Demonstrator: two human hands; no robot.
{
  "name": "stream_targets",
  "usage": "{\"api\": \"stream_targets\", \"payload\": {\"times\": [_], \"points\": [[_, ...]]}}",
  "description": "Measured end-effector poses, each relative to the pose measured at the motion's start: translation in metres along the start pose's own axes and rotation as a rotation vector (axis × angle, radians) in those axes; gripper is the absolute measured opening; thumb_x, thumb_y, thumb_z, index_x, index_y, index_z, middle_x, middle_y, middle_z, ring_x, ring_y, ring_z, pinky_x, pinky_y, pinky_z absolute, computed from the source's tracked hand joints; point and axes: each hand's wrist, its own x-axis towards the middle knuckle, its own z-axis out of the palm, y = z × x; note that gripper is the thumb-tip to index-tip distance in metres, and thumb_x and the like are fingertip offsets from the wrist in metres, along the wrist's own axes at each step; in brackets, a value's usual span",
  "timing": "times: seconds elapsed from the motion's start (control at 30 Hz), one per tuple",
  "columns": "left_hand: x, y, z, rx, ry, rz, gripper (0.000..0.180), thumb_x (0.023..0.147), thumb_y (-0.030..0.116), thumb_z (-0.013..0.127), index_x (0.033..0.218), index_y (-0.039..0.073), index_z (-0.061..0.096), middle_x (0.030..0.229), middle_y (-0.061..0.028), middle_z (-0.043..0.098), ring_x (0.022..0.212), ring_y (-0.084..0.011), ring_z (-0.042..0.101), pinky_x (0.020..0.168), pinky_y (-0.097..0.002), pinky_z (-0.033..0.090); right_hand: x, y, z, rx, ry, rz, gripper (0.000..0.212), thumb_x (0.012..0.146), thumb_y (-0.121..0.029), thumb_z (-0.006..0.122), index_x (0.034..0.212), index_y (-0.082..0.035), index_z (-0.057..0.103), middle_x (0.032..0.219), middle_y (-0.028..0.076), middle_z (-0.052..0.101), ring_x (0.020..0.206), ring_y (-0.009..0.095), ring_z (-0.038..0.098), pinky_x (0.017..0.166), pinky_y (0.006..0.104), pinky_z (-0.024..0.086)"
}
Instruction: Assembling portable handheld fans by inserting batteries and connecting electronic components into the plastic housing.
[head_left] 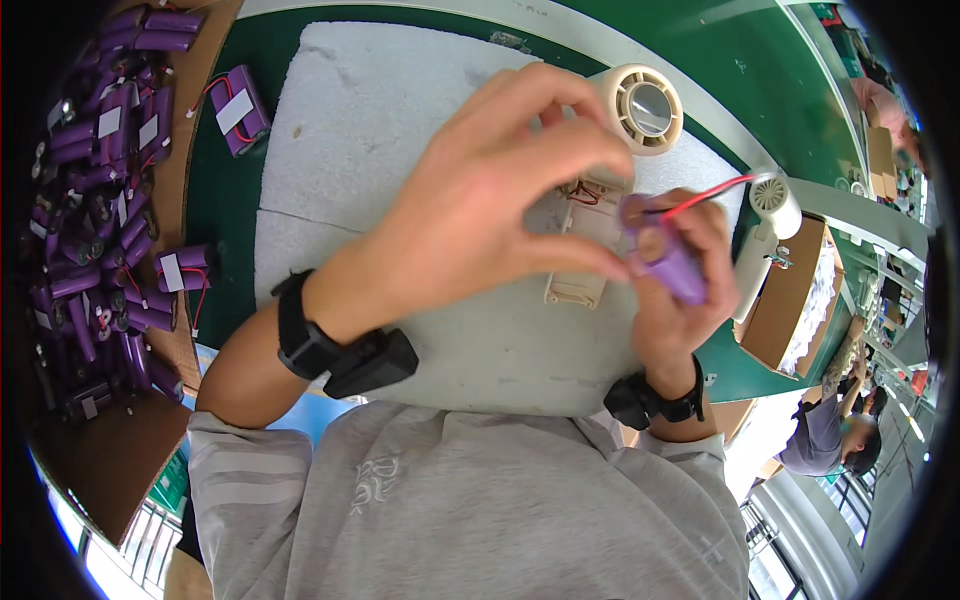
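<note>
My right hand (668,325) grips a purple battery pack (682,272) with a red lead running up and to the right from it. Beside it, my left hand (480,195) is open, thumb and fingers spread in a wide C. Its thumb tip comes close to the pack; whether they touch I cannot tell. Beneath both hands a cream handheld fan (611,85) lies on a white foam sheet (345,120). Its round head points away from me, and its handle housing (580,262) is opened up, with thin wires inside. My left hand hides part of the fan.
A cardboard box (165,235) full of purple battery packs (115,120) stands at the left. One pack (238,110) lies on the green table (225,185) next to it. Another fan (765,235) and a carton (790,300) are at the right. A co-worker (825,435) sits farther right.
</note>
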Motion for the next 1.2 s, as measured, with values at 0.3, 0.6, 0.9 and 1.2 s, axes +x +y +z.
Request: {"api": "stream_targets", "payload": {"times": [0.3,0.6,0.9,1.2], "points": [[-0.006,-0.016,-0.009,-0.105,-0.329,-0.197,0.018,0.074,0.006,0.072,0.090,0.006,0.063,0.090,-0.0076,0.062,0.083,-0.0290,0.060,0.073,-0.0389,0.048,0.016,0.022,-0.016,0.747,0.240,0.300,0.028,0.079,0.005,0.070,0.105,-0.001,0.060,0.096,0.010,0.063,0.088,0.016,0.060,0.069,0.0265,0.048],[-0.009,-0.019,-0.005,-0.082,-0.304,-0.112,0.021,0.072,-0.001,0.073,0.091,0.006,0.066,0.093,-0.0069,0.060,0.081,-0.0249,0.061,0.063,-0.0321,0.051,0.023,-0.009,0.004,-0.214,-0.244,0.040,0.023,0.075,0.002,0.073,0.097,0.000,0.065,0.091,0.007,0.062,0.071,0.016,0.056,0.066,0.0267,0.045],[-0.008,-0.018,-0.003,-0.107,-0.290,-0.126,0.020,0.073,0.001,0.072,0.092,0.006,0.065,0.088,-0.0075,0.061,0.077,-0.0262,0.061,0.065,-0.0335,0.049,0.020,-0.003,0.009,-0.315,-0.181,-0.015,0.020,0.073,0.002,0.076,0.091,0.001,0.066,0.089,0.010,0.063,0.068,0.015,0.058,0.060,0.0244,0.045],[-0.004,-0.014,-0.005,-0.195,-0.331,-0.313,0.030,0.069,-0.002,0.073,0.096,0.007,0.064,0.084,-0.0075,0.063,0.073,-0.0262,0.062,0.063,-0.0319,0.049,0.020,0.001,0.014,-0.356,-0.198,-0.093,0.025,0.059,0.001,0.076,0.082,-0.005,0.066,0.083,0.005,0.062,0.070,0.024,0.058,0.062,0.0322,0.046]]}}
